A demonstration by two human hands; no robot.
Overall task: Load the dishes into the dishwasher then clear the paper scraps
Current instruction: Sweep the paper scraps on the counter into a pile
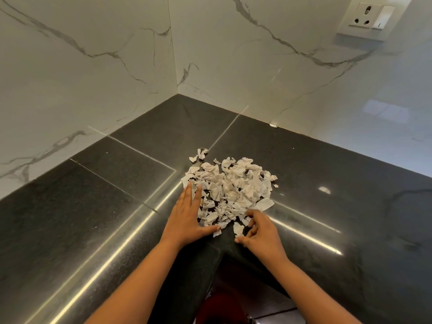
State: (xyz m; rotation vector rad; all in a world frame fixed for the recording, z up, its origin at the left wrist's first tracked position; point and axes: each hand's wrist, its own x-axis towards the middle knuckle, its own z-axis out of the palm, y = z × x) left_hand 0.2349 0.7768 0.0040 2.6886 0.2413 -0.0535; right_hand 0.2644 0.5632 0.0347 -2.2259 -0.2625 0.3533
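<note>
In the head view, the paper scraps [231, 190] lie in one heap on the dark bench [93, 206]. The left hand [187, 213] lies flat at the heap's left edge, its grip wide open and holding nothing. The right hand [260, 231] curls its fingers at the near edge, but it is hard to tell if its grip has a scrap. No dishes or dishwasher show. The scraps look gathered but not yet cleared away.

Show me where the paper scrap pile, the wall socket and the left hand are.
paper scrap pile [230, 190]: head view, middle of the heap.
wall socket [365, 17]: head view, white faceplate between its holes.
left hand [184, 216]: head view, back of the hand.
</note>
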